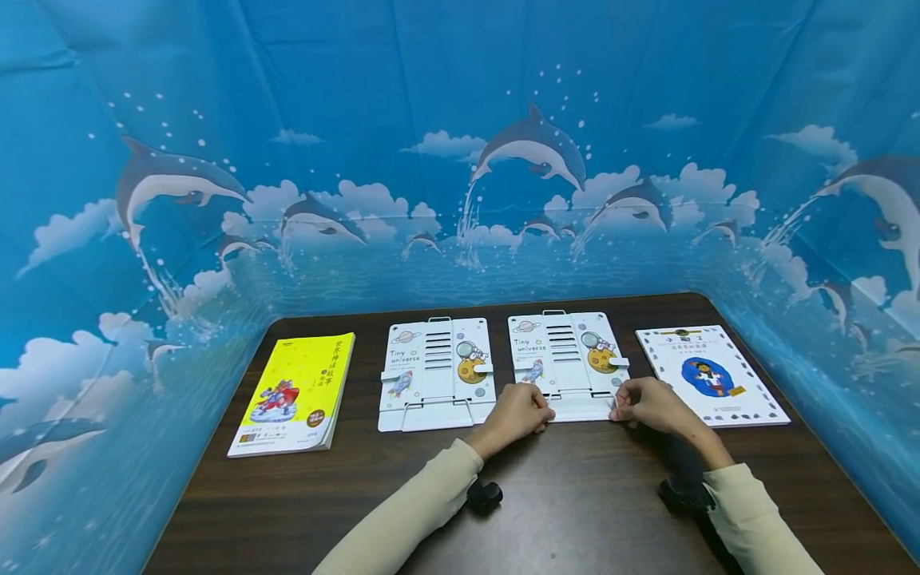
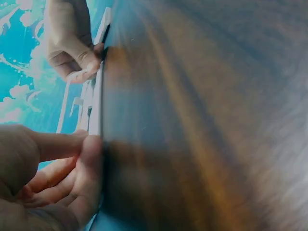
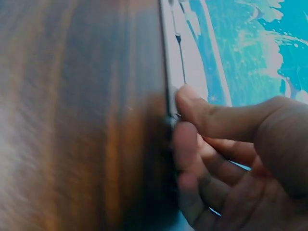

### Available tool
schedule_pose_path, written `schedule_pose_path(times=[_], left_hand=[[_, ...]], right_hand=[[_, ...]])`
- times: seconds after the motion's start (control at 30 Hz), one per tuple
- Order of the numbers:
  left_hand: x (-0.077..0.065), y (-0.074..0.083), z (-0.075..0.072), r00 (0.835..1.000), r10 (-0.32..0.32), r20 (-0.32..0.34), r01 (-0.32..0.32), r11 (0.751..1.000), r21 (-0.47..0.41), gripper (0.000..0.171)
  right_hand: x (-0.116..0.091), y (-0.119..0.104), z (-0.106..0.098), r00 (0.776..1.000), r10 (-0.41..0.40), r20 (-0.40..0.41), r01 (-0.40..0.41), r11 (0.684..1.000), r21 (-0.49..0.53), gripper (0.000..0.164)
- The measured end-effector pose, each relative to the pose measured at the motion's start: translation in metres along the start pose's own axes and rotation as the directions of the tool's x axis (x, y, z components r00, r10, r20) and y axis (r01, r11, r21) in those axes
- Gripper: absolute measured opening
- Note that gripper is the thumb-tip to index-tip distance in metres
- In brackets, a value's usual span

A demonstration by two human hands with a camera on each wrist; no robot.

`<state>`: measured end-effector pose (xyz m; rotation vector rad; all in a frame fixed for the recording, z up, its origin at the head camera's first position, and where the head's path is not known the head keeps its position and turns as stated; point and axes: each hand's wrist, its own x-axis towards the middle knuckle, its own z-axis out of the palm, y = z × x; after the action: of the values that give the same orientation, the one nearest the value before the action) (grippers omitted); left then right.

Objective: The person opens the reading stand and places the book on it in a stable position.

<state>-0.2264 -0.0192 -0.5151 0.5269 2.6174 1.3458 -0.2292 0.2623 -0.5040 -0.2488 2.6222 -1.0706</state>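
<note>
Two white folding book stands printed "Tiny universe" lie flat on the dark wooden table. My left hand point(image 1: 519, 409) pinches the near left corner of the right-hand book stand point(image 1: 575, 407) between thumb and fingers. At that stand's near right corner, my right hand point(image 1: 650, 403) pinches the edge the same way. From the side, the left wrist view has the left hand point(image 2: 57, 178) on the stand's thin edge point(image 2: 96, 106), with the other hand further along. In the right wrist view, thumb and forefinger of the right hand point(image 3: 226, 139) meet at the edge. The other book stand point(image 1: 402, 417) lies untouched to the left.
A thick yellow book point(image 1: 298, 383) lies at the table's left. On the right, close beside the right hand, is a white book point(image 1: 747, 383) with a blue round picture. A blue dolphin-print curtain point(image 1: 402, 104) surrounds the table's point(image 1: 302, 511) back and sides.
</note>
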Motion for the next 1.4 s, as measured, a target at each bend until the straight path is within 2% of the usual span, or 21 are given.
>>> schedule_pose_path(times=[0.1,0.2,0.27,0.33,0.5,0.6,0.73,0.9,1.27,1.4], left_hand=[[0.002,0.002,-0.007,0.998,-0.014,0.058,0.013,1.0,0.014,0.008],[0.008,0.006,-0.019,0.998,0.007,0.055,-0.011,0.997,0.074,0.004],[0.013,0.008,-0.027,0.999,0.034,0.009,-0.035,0.992,0.124,0.006],[0.02,0.009,-0.034,0.997,0.051,-0.059,-0.04,0.984,0.175,0.011],[0.034,0.007,-0.044,0.983,0.022,-0.183,0.017,0.978,0.207,0.018],[0.04,0.006,-0.045,0.981,-0.027,-0.192,0.065,0.979,0.195,0.026],[0.048,0.004,-0.045,0.98,-0.123,-0.157,0.146,0.978,0.149,0.044],[0.054,0.002,-0.042,0.964,-0.233,-0.129,0.239,0.97,0.04,0.053],[0.056,-0.001,-0.041,0.953,-0.25,-0.172,0.246,0.968,-0.042,0.048],[0.057,-0.002,-0.042,0.946,-0.251,-0.206,0.241,0.968,-0.074,0.046]], right_hand=[[0.0,0.001,-0.009,0.996,-0.024,0.088,0.021,0.999,0.039,0.014],[0.001,0.001,-0.021,0.994,-0.021,0.103,0.015,0.998,0.063,0.011],[0.003,0.0,-0.029,0.999,-0.007,0.047,0.004,0.997,0.074,0.017],[0.008,-0.002,-0.034,0.999,0.003,-0.047,0.0,0.997,0.075,0.023],[0.023,-0.007,-0.039,0.97,0.045,-0.239,-0.03,0.997,0.065,0.031],[0.034,-0.007,-0.038,0.956,0.095,-0.278,-0.085,0.995,0.048,0.037],[0.05,-0.004,-0.034,0.961,0.147,-0.235,-0.143,0.989,0.033,0.046],[0.063,0.0,-0.027,0.96,0.183,-0.214,-0.179,0.983,0.037,0.05],[0.066,-0.001,-0.024,0.944,0.213,-0.25,-0.187,0.975,0.124,0.047],[0.066,-0.005,-0.025,0.937,0.212,-0.277,-0.175,0.973,0.153,0.047]])
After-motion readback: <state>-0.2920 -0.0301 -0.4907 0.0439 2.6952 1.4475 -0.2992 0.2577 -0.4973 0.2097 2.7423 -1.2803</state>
